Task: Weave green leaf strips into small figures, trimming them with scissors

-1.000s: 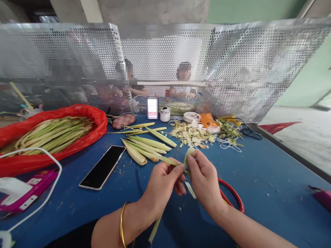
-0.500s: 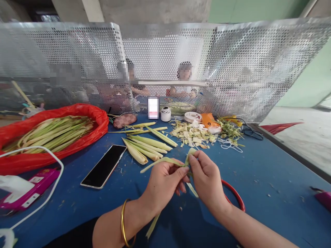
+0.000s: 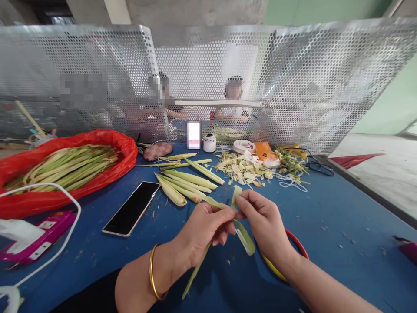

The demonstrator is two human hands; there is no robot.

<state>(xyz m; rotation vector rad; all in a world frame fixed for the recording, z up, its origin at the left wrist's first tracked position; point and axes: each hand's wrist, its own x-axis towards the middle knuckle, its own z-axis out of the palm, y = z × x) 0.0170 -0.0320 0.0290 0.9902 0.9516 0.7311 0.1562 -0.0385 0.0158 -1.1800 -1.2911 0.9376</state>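
Note:
Close together over the blue table, my left hand [image 3: 208,226] and my right hand [image 3: 265,219] are both closed on pale green leaf strips [image 3: 246,241]. The strips cross between my fingertips; the crossing itself is partly hidden. One short end stands up by my right thumb, a wider piece hangs below the fingers, and a long tail runs down under my left palm. Beyond my hands, several whole leaf stalks [image 3: 189,178] lie fanned out on the table. A red and yellow loop [image 3: 298,244] is partly covered by my right wrist.
A black-screened phone [image 3: 132,211], a magenta power strip [image 3: 41,237] with a white cable and a red bag [image 3: 125,152] of long leaves are on the left. Leaf scraps [image 3: 241,167], a tape roll [image 3: 244,146] and a perforated metal screen [image 3: 208,65] stand behind; people sit beyond it.
The leaf strips have shifted in my fingers: the long left end has drawn in, and the wider piece now shows more below. My right hand has moved slightly; more of the red and yellow loop shows.

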